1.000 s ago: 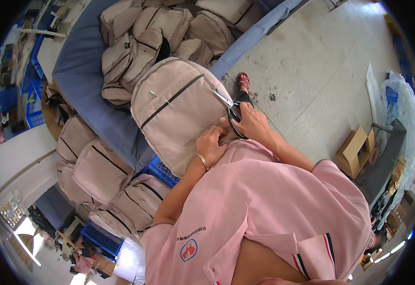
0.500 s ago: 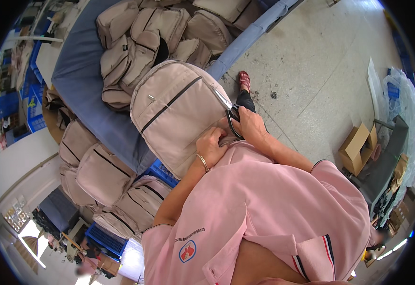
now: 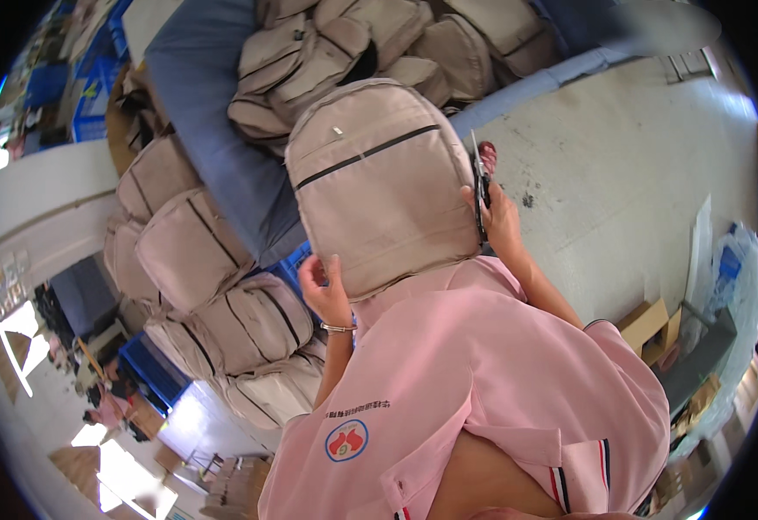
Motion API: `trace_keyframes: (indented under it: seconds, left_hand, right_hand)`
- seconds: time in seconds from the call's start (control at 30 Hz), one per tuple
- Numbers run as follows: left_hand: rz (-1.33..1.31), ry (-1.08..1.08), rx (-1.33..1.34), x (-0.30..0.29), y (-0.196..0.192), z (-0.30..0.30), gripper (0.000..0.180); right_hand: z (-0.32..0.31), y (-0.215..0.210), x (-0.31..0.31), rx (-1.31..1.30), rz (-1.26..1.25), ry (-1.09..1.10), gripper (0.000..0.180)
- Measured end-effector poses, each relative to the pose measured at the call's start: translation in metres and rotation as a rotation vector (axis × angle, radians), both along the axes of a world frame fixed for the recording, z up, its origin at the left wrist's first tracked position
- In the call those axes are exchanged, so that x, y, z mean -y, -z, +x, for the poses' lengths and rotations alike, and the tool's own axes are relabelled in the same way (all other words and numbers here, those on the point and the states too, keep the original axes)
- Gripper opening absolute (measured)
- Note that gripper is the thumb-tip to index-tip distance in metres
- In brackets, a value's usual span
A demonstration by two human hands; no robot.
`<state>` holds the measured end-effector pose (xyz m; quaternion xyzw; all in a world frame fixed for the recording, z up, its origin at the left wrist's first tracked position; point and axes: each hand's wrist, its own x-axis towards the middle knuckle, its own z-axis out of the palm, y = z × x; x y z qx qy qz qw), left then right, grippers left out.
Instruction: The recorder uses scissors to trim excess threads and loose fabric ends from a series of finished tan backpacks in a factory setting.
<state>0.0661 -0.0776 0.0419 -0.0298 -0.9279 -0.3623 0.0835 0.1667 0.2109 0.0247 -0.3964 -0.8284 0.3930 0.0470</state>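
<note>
A beige backpack [image 3: 387, 204] with a dark zipper stripe across its front leans upright against my body. My right hand [image 3: 502, 221] is closed round a pair of scissors [image 3: 481, 186] with black handles, blades pointing away from me, along the bag's right side. At the lower left edge of the backpack is my left hand [image 3: 327, 290], thumb apart from its curled fingers and nothing seen between them. The thumb overlaps the bag's edge.
Many similar backpacks [image 3: 344, 52] are heaped in a blue padded bin [image 3: 210, 130] ahead. More backpacks [image 3: 190, 247] are stacked on the left by a blue crate [image 3: 296, 264]. To the right are a cardboard box [image 3: 647, 329] and plastic wrapping [image 3: 734, 277].
My left hand has left the bag's lower right and moved to its lower left edge. The backpack now stands straighter. The scissors in my right hand have swung to point forward.
</note>
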Motion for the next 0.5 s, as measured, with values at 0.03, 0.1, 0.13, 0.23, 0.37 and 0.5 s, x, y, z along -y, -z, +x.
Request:
trace_keyframes:
  seconds: [0.03,0.1,0.13,0.23,0.37,0.5]
  left_hand:
    - [0.276,-0.086,0.227,0.007,0.008,0.006,0.025]
    - [0.58,-0.163,0.423,0.004,0.008,0.013,0.022]
    - [0.583,-0.173,0.411,0.005,0.007,0.008,0.022]
    - [0.801,-0.206,0.396,-0.004,-0.004,-0.006,0.015]
    - [0.682,-0.02,0.218,-0.011,-0.066,-0.029,0.008]
    - [0.448,0.248,0.132,0.002,-0.13,-0.054,0.006]
  right_hand:
    - [-0.005,-0.002,0.003,0.009,-0.001,-0.006,0.05]
    - [-0.009,0.001,0.009,-0.014,0.031,-0.013,0.051]
    - [-0.011,0.009,0.013,-0.024,0.03,-0.026,0.051]
    - [0.0,0.041,0.02,-0.129,0.084,-0.048,0.051]
    - [-0.004,0.036,0.02,-0.234,-0.378,0.143,0.048]
    - [-0.014,0.034,-0.009,-0.434,-0.435,0.259,0.04]
